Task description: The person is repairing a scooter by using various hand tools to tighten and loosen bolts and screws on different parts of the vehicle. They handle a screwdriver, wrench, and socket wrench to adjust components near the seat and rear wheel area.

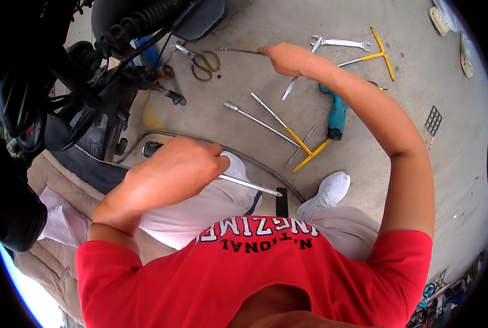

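Overall, the concrete floor (462, 164) carries the loose tools. A dark machine (85, 126) with hoses and cables stands along its left edge. A teal power drill (337, 112) lies next to the right forearm. A yellow T-handle tool (300, 142) lies just beside the drill; a second T-handle (383, 53) lies nearer the far edge. Left hand (175, 167): grip clenched around a silver-shafted tool (249, 184), raised over the legs, shaft directed to the right. Right hand (287, 59): grip closed on one end of a thin grey rod (238, 51), extended over the far part of the floor, rod directed left. A double-ended spanner (342, 42) lies beyond the right wrist. Scissors (186, 52) lie near the machine, handles spread.
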